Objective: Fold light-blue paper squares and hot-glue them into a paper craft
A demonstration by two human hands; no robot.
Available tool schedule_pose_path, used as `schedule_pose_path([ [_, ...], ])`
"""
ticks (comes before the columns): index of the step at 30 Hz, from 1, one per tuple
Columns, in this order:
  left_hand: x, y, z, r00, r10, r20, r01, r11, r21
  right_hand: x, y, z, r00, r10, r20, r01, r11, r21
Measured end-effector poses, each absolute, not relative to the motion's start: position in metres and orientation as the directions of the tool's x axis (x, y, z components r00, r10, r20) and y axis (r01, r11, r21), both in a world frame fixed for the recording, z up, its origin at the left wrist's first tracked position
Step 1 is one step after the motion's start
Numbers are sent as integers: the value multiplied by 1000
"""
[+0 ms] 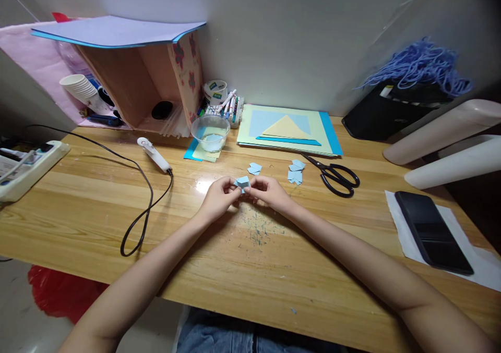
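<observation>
Between my fingertips, just above the wooden table, is a small folded piece of light blue paper (243, 182). My left hand (218, 196) pinches its left side, and my right hand (271, 192) grips the right side with thumb and fingers. Just beyond the hands lies a small blue paper cutout (254, 169). Farther right, more blue cutouts (295, 176) lie close together. Black-handled scissors (336, 180) rest beside them, blades pointing toward the back left.
A clear plastic bowl (210, 134) holds blue paper. Behind my hands lies a stack of coloured sheets (250, 134). A white glue gun (154, 154) with a black cord is at left, and a phone (433, 232) at right. A patterned box (188, 82) stands at the back.
</observation>
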State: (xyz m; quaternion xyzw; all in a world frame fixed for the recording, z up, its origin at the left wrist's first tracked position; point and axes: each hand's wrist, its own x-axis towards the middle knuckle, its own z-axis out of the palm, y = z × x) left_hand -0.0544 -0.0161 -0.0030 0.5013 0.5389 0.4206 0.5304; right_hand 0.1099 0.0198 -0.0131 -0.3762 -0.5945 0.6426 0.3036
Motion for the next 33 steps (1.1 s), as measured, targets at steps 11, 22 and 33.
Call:
schedule_pose_path([
  [11,-54,-17,-5,86,989,-118,64,112,992,110,20,-9,-532,830,-168,64,-158,-985],
  [22,-53,-14,4,127,967,-222,-37,228,973,114,25,-11,-591,785,-186,77,-175,-982],
  [33,-54,-14,-2,138,969,-202,-35,209,977,115,25,-14,-599,784,-161,102,-124,-987],
])
